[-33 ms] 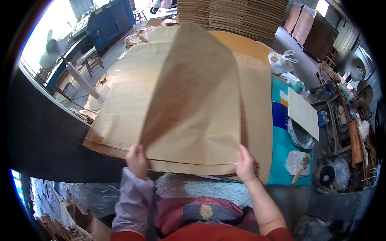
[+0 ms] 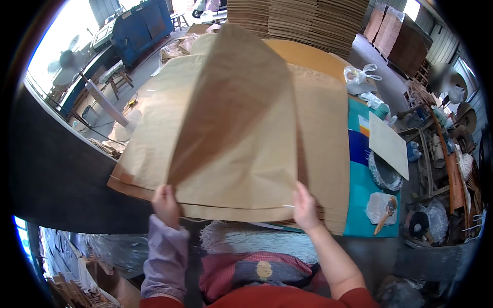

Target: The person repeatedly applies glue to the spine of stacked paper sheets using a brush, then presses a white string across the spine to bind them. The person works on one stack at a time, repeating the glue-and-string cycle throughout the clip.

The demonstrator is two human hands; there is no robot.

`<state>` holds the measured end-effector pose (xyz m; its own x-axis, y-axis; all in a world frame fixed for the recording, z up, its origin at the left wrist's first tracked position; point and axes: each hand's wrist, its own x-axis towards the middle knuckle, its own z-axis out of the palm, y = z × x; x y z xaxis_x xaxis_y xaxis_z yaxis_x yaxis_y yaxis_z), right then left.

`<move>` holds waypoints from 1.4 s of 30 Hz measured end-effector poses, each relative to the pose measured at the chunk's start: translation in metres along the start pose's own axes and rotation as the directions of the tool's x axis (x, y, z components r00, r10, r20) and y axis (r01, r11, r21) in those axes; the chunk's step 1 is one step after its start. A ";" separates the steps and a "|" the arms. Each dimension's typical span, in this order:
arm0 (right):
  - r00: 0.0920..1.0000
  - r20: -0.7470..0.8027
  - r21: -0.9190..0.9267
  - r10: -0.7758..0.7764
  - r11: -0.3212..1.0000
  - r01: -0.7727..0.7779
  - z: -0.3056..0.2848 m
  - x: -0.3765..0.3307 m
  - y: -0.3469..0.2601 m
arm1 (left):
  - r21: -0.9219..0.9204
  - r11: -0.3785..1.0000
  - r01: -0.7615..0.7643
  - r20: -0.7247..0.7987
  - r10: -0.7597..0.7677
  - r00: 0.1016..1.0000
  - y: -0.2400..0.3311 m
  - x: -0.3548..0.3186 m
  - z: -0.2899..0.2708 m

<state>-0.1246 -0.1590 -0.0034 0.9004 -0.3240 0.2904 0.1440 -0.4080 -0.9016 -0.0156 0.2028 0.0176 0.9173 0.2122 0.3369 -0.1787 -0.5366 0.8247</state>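
Note:
A large brown kraft paper bag [image 2: 231, 118] stands tilted up in front of me, its far end raised and narrowing to a blunt peak. My left hand [image 2: 167, 205], below a pale lilac sleeve cover, pinches its near left corner. At the near right corner my right hand [image 2: 306, 208] is closed on the edge, beside a small white strip. Beneath and around it lie more flat brown paper pieces [image 2: 322, 128] in a stack on the table. How far the fingers reach under the paper is hidden.
Right of the stack lies a teal sheet [image 2: 359, 215] with a brush [image 2: 382, 220] on plastic, a plastic-wrapped ring [image 2: 382, 172] and a pale board [image 2: 387, 143]. Tall cardboard stacks [image 2: 292, 23] stand behind. At left are a fan [image 2: 67, 59] and a blue machine [image 2: 141, 33]. White string bundles [image 2: 257, 240] hang at the near edge.
Both hands and the held paper bag have shifted slightly left over the stack. More of the paper lying on the right now shows. The grip of both hands looks the same.

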 end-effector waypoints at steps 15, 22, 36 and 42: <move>0.778 0.556 -0.033 0.292 0.943 -0.330 0.169 0.022 -0.045 | 0.974 0.226 -0.032 0.079 -0.198 0.977 -0.018 0.155 -0.110; 0.506 0.863 0.094 0.014 0.978 -0.188 -0.026 -0.028 -0.045 | 0.859 0.230 -0.458 0.294 0.511 0.807 0.017 0.115 -0.083; 0.999 0.041 -0.957 -0.019 0.286 0.045 -0.304 -0.092 0.028 | -0.172 0.703 -0.690 0.966 0.258 0.023 0.002 -0.174 0.100; 0.878 -0.474 -0.112 0.068 0.984 -0.137 -0.198 -0.047 -0.025 | -0.093 0.722 -0.686 0.873 0.390 0.292 0.045 -0.156 0.078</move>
<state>-0.2516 -0.3022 0.0689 0.6054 -0.7171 0.3453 -0.0281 -0.4529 -0.8911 -0.1391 0.0820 -0.0333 0.5091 -0.8604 0.0235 -0.7913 -0.4571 0.4061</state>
